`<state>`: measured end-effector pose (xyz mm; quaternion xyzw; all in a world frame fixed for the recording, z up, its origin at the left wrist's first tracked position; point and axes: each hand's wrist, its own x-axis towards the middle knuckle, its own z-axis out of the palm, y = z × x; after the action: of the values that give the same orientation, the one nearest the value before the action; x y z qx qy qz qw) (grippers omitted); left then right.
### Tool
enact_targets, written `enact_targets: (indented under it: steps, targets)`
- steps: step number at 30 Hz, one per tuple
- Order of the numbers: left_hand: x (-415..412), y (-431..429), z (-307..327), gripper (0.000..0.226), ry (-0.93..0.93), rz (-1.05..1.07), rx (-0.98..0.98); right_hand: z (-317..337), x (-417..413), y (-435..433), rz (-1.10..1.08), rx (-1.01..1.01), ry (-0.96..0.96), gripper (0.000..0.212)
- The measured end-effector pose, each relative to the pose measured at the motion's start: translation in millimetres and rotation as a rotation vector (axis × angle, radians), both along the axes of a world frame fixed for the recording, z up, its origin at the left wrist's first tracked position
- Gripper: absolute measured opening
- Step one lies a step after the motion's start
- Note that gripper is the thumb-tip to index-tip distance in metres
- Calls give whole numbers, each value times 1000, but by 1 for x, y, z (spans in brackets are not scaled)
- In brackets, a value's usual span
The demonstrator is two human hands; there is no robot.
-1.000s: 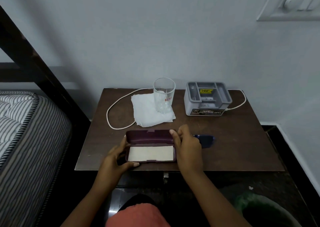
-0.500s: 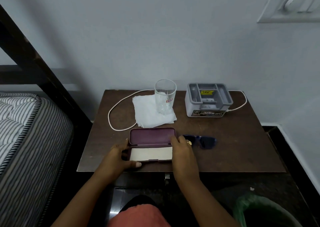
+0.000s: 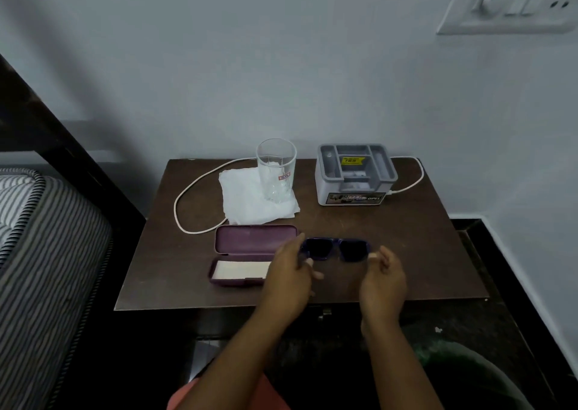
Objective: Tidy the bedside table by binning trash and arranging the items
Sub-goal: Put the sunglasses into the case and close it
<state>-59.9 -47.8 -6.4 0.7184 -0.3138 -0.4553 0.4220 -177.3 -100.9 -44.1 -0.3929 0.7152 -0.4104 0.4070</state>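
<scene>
With the purple case (image 3: 242, 258) lying open on the surface (image 3: 406, 253), the step in hand appears to be stowing the sunglasses (image 3: 336, 249): both hands have them by the ends, lenses facing away. The left hand (image 3: 291, 275) closes its grip on the left end of the frame, thumb tip showing at the upper corner; the right hand (image 3: 383, 276) pinches the right end, fingertips (image 3: 373, 256) together on the frame edge. Whether the glasses sit just clear of the surface or rest on it cannot be told. The case sits immediately left of the left grip, partly hidden behind that hand, its pale lining (image 3: 240, 269) exposed in the near half and its lid tipped back toward the wall. Beyond the grips, well apart: a glass (image 3: 276, 169) standing on a white tissue (image 3: 250, 203), a grey organiser box (image 3: 355, 175), a white cable (image 3: 187, 203) looping around behind them. Next move likely calls for folding the temples, if not already folded, then carrying the glasses left and lowering them onto the lining before closing the lid. The tissue looks like trash not yet binned; a green-lined bin (image 3: 463, 366) shows below the right forearm.
</scene>
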Motion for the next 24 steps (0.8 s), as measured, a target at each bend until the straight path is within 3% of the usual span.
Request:
enact_targets:
  steps: [9, 19, 24]
  targets:
    - [-20, -32, -19, 61, -40, 5, 100, -7, 2, -5, 138, 19, -26, 43]
    - [-36, -25, -42, 65, -227, -93, -60, -3, -5, -10, 12, -23, -122, 39]
    - [-43, -19, -40, 64, -449, -139, -64, -8, -16, -11, -55, -18, -178, 28]
